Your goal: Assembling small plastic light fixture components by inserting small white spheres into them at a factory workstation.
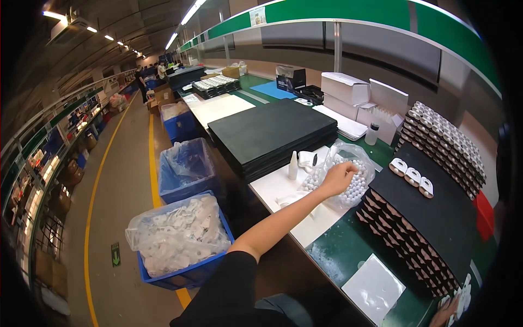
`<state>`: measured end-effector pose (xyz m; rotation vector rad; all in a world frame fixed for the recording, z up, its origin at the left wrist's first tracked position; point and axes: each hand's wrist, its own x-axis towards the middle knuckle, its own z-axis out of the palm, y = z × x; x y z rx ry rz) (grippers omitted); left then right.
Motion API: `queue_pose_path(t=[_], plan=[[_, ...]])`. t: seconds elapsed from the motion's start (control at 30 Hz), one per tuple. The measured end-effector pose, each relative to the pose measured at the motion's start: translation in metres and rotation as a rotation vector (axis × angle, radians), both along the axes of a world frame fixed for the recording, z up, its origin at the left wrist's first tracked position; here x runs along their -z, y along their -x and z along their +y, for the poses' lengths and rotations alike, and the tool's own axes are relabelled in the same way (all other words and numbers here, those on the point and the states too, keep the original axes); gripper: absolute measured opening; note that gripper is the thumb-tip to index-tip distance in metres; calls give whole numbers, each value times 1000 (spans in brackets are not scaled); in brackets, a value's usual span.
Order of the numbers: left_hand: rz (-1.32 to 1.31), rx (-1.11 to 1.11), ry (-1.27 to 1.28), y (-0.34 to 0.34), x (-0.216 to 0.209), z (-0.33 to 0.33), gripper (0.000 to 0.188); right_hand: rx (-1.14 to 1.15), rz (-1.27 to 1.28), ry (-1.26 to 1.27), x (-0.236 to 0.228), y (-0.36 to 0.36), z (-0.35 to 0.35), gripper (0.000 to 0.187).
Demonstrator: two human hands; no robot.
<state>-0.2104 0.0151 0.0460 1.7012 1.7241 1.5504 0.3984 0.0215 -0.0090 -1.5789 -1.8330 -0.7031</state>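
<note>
My left hand is over a clear plastic bag full of small white balls on the bench. Its fingers are curled together; whatever they may pinch is too small to make out. At the lower right edge, part of my right hand shows beside several white plastic pieces; its fingers are mostly cut off. Between the hands, three white pieces with round holes lie in a row on a black board, which tops a stack of boards layered with parts.
A white bottle stands left of the bag, near a tall stack of black boards. Filled trays rise at the right. A white sheet lies near the front edge. Blue bins line the floor at left, one holding white parts.
</note>
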Motion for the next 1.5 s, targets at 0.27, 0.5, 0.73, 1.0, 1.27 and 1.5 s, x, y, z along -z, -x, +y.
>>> queue_pose_path(t=[0.27, 0.5, 0.73, 1.0, 1.27, 1.5], plan=[[452, -319, 442, -20, 46, 46, 62, -27, 192, 368, 12, -17, 11, 41], [755, -425, 607, -24, 40, 49, 70, 79, 210, 221, -14, 16, -18, 42], [707, -500, 566, -10, 47, 74, 67, 111, 211, 206, -20, 23, -24, 39], [760, -503, 160, -13, 54, 96, 45, 119, 200, 240, -9, 2, -11, 39], [320, -138, 307, -26, 27, 51, 25, 111, 243, 251, -5, -2, -12, 39], [539, 95, 148, -13, 46, 4, 25, 103, 248, 238, -7, 5, -15, 36]])
